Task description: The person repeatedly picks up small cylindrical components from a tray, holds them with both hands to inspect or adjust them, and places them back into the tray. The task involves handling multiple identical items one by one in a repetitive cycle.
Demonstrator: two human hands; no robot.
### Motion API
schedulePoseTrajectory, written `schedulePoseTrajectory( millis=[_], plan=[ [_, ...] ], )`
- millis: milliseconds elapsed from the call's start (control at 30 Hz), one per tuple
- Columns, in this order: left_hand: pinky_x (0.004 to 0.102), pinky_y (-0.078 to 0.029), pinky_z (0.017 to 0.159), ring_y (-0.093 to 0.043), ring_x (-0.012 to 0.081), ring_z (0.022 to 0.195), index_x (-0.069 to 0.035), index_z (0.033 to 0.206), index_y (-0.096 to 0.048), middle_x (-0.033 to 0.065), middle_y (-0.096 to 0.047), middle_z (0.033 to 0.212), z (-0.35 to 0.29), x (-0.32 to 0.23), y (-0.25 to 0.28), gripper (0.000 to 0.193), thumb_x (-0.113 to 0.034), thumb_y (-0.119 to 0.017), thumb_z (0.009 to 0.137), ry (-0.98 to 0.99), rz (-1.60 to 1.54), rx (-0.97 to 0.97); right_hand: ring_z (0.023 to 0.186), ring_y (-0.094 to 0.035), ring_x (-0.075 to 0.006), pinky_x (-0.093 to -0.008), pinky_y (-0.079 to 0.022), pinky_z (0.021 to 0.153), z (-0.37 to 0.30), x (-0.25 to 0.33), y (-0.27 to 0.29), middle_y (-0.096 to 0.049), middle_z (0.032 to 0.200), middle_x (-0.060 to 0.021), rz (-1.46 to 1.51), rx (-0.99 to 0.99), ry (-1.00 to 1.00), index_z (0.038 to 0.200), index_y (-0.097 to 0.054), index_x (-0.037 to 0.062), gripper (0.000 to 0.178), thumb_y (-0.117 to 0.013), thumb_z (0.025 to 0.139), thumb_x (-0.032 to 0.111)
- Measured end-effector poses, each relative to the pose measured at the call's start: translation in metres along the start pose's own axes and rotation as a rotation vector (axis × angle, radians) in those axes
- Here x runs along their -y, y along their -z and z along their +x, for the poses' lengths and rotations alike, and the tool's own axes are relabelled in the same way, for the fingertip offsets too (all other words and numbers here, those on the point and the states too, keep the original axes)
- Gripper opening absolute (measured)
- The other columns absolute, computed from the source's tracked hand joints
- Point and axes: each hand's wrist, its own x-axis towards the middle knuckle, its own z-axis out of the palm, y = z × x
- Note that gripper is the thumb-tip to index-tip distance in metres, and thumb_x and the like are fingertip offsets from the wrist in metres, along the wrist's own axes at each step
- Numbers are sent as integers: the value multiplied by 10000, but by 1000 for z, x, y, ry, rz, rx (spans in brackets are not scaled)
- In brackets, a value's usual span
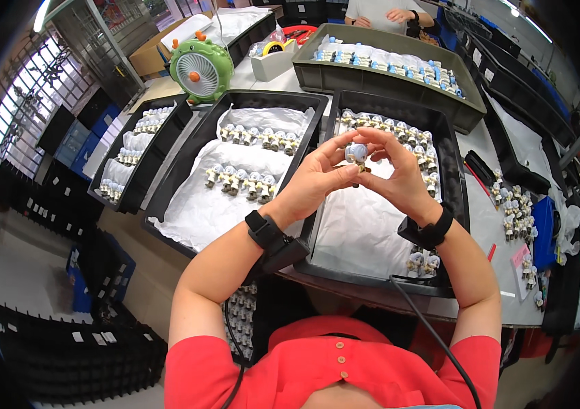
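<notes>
Between both hands I hold a small figurine [356,153] with a pale blue-grey head and gold-brown parts. My left hand [314,176] pinches it with thumb and fingers from the left. On its other side, the fingertips of my right hand [399,170] close around it. The hands are raised over a black tray [459,198] lined with white sheet, where rows of similar figurines [389,126] lie at the back and right. Two more figurines [423,263] rest in its near right corner. Black bands with dark boxes circle both my wrists.
To the left stand another black tray [273,99] and a narrower one [186,117], both with figurine rows. Behind are a green fan [201,71] and an olive bin [385,85]. Loose figurines [516,211] and a blue box [544,232] lie right. A person [385,15] sits opposite.
</notes>
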Motion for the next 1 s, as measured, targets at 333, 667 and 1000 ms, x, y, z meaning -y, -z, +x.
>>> schedulePoseTrajectory(
  millis=[333,667,1000],
  plan=[
    [351,-507,865,-592,251,1056,-69,1362,-370,121,-529,1252,1,-5,1,519,-168,-582,899,3,-139,-50,1019,-524,-220,-346,-431,906,0,-3,0,-520,1200,-69,-120,68,110,1318,-424,117,834,-824,587,101],
    [369,-508,871,-593,268,1052,-68,1376,-290,157,-536,1218,-2,-2,-6,595,-123,-606,874,-73,4,-93,1035,-528,-232,-340,-428,909,-3,-4,-3,-524,1213,-86,-119,47,121,1337,-407,115,847,-822,599,113],
    [392,-501,897,-575,329,1078,-15,1343,-331,188,-503,1249,-1,-6,-1,465,-140,-483,922,-32,-306,26,1087,-524,-222,-376,-430,893,-3,-1,-3,-546,1195,-76,-78,45,16,1381,-332,131,884,-819,644,178]
  ],
)
